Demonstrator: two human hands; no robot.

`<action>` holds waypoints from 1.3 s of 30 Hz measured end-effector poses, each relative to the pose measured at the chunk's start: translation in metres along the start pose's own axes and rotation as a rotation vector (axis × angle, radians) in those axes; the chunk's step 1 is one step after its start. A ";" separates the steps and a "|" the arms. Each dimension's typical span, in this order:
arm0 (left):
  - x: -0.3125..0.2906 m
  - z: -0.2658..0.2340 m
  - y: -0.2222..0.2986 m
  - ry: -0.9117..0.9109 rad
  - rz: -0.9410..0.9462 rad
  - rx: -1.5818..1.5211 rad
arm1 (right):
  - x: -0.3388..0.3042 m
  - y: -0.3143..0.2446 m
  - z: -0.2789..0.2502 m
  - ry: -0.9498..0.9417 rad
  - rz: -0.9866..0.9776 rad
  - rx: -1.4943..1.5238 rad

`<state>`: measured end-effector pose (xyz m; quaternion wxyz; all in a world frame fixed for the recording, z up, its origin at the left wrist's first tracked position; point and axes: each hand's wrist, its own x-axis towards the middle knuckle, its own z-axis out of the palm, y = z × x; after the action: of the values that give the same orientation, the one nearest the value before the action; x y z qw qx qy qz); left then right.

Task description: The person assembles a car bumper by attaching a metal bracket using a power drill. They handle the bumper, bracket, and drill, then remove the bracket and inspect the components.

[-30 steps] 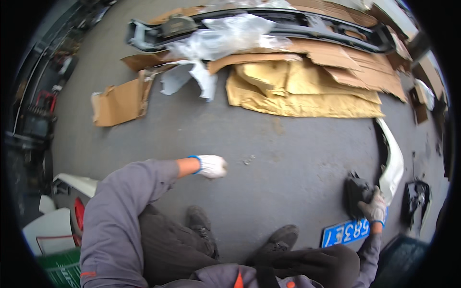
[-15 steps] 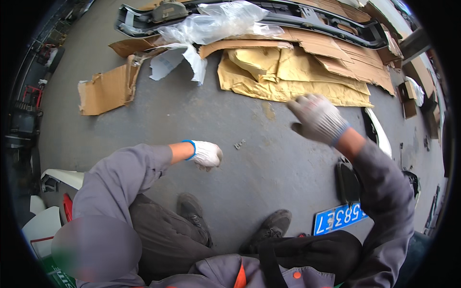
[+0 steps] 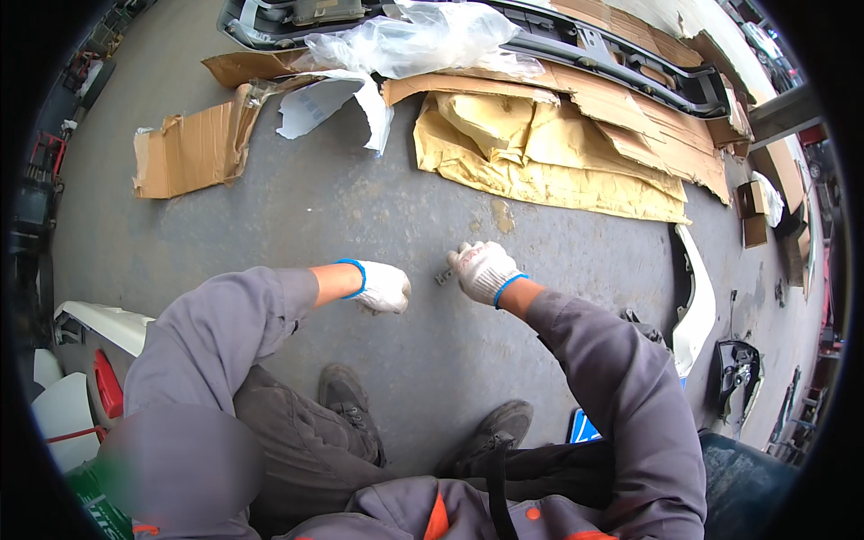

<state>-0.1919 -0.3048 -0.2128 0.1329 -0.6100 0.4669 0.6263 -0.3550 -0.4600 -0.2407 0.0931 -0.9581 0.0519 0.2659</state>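
Observation:
My left hand, in a white knit glove with a blue cuff, is closed above the grey floor; whatever its fingers hold, if anything, is hidden. To its right, my right hand, in a matching glove with dirty fingers, is low over the floor with its fingers curled in. Right beside those fingertips, on the side toward my left hand, shows a small metal clip-like piece. I cannot make out whether the right fingers grip it or another small thing.
Ahead lie yellow wrapping paper, cardboard, clear plastic film and a long black bumper part. A white curved trim panel and a blue plate are at right. A white panel and red piece lie left.
My right hand has come down and to the left, from near the yellow paper to beside the small metal piece. My left hand stays closed in about the same place.

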 end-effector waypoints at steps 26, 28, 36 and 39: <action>-0.001 -0.007 -0.016 0.005 -0.041 -0.042 | 0.030 -0.021 0.018 -0.052 0.098 0.056; -0.001 -0.005 -0.016 0.015 -0.044 -0.053 | 0.032 -0.031 0.021 -0.050 0.094 0.040; -0.002 -0.004 -0.016 0.057 -0.023 -0.125 | 0.036 -0.024 0.023 -0.006 0.055 0.094; -0.004 -0.010 -0.008 0.112 0.014 -0.375 | 0.033 -0.012 0.021 0.138 0.056 0.269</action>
<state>-0.1793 -0.3066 -0.2108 -0.0135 -0.6545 0.3532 0.6684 -0.3356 -0.4457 -0.2734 0.2093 -0.9512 0.1199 0.1927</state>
